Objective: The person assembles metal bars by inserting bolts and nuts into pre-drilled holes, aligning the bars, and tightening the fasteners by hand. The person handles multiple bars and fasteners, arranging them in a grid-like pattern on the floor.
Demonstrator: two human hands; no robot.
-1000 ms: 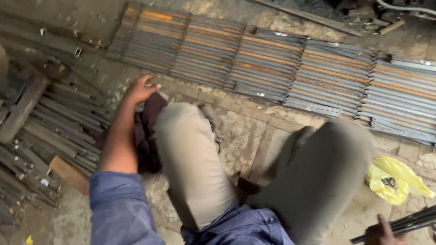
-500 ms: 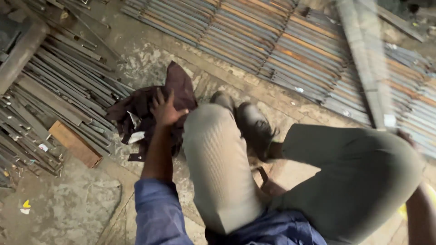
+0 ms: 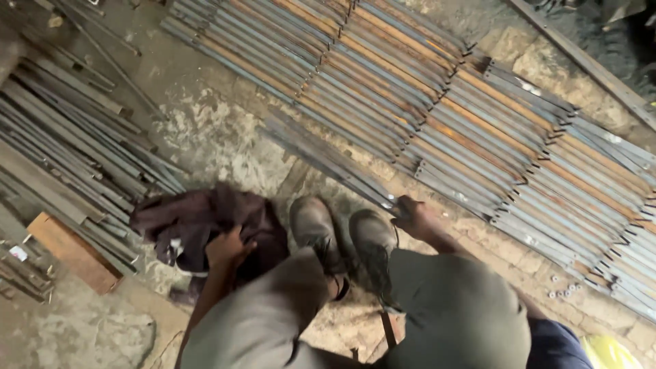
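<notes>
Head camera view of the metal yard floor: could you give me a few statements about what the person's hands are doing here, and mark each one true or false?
1. The left hand rests on a dark cloth bundle. True.
2. The right hand grips the near end of a bundle of flat metal strips. True.
3. The person is barefoot. False: they wear dusty shoes.
4. The metal strips ahead stand upright against a wall. False: the rows of strips lie flat on the ground.
5. The wooden block lies at the left. True.
</notes>
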